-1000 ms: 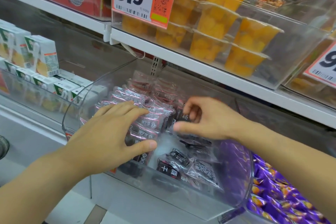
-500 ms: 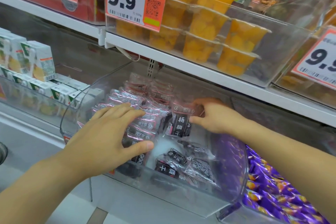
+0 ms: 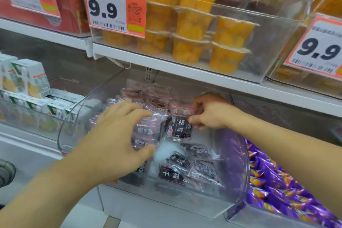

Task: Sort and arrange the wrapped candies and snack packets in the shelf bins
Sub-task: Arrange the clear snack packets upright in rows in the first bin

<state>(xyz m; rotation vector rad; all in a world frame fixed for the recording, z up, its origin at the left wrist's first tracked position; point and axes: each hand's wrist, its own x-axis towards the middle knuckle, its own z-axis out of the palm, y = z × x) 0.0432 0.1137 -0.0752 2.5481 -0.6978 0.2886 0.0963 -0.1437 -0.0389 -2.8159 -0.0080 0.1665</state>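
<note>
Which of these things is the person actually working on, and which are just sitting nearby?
In the job: left hand, right hand, upright packet, packet row, loose packets, clear bin.
Just nearby: fruit cups, juice cartons, purple candies, price tag.

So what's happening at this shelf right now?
A person is tidying a clear plastic shelf bin of small black-labelled snack packets. The left hand rests on the stacked row of packets, while the right hand pinches one upright packet beside it. Several loose packets lie at the bin's front.
</note>
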